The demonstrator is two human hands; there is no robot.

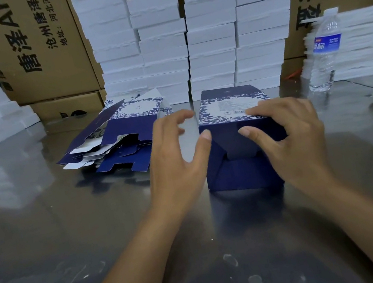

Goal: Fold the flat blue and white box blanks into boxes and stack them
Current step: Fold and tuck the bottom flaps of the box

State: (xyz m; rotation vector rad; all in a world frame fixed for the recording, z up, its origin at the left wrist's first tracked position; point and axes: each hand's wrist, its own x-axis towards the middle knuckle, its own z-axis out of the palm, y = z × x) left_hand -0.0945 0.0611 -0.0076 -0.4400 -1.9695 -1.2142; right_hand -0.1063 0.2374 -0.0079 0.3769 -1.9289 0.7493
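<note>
Box [240, 171] is sitting between the hands, right hand [296, 136] curling its fingers [264, 108] over the top edge, left hand [176, 158] spreading open alongside, nearer the flat blanks [124, 132] lying leftward.

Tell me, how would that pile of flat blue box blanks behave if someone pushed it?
Probably it would slide apart rather than move as one: the blanks already lie fanned and loose. The thin card looks light and bendy, since some flaps lift off the pile. The shiny metal table likely offers little friction.
</note>
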